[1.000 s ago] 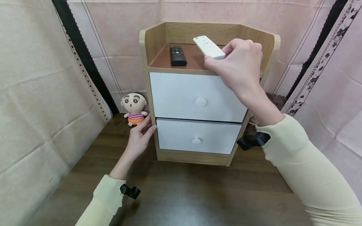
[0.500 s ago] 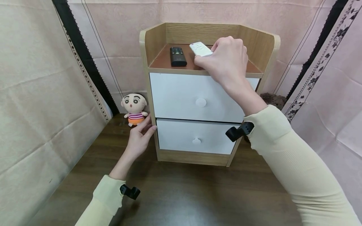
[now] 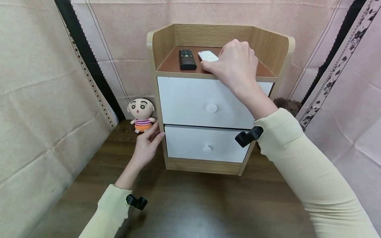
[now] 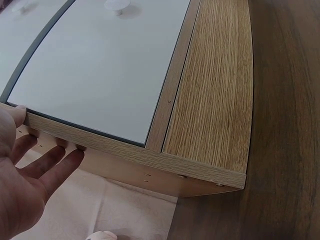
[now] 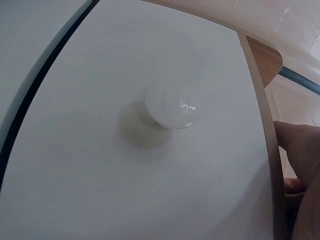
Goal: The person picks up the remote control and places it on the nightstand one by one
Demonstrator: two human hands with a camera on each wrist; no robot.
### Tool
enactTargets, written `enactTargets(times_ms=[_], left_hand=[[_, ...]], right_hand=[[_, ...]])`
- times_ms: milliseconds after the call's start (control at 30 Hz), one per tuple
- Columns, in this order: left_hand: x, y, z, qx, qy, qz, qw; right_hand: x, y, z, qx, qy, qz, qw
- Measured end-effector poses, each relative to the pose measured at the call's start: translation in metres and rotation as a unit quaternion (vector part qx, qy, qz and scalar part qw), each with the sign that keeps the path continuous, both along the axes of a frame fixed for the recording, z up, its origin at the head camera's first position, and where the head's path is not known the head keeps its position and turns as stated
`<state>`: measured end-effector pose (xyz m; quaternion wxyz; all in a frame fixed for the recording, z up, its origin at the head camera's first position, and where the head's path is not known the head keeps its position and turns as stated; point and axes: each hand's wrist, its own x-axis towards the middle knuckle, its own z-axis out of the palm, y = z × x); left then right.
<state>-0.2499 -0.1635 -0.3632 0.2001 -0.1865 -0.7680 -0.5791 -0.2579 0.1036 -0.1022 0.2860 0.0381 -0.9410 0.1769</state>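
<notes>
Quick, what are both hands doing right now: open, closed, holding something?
Left hand: open, touching the left side of the two-drawer cabinet.
Right hand: holding the white remote control.

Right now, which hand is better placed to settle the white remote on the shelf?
Likely the right hand: it holds the white remote at the shelf, while the left hand grips the cabinet.

Wooden cabinet (image 4: 212, 85): tiny mark (image 4: 169, 102) on trim (image 4: 162, 121), perhaps "S".
</notes>
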Motion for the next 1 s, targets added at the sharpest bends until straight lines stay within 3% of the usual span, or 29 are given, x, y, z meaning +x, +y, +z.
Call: enactTargets(times_ms=[533, 800, 1000], left_hand=[[0.001, 0.001, -0.001, -0.009, 0.003, 0.006, 0.9999], [0.000, 0.000, -0.002, -0.003, 0.003, -0.001, 1.0000], [0.000, -0.001, 0.000, -0.003, -0.003, 0.002, 1.0000]], right_hand=[[0.005, 0.001, -0.003, -0.002, -0.002, 0.002, 1.0000], [0.026, 0.016, -0.001, -0.029, -0.017, 0.012, 0.9994], [0.040, 0.036, -0.006, -0.080, 0.023, 0.031, 0.9961]])
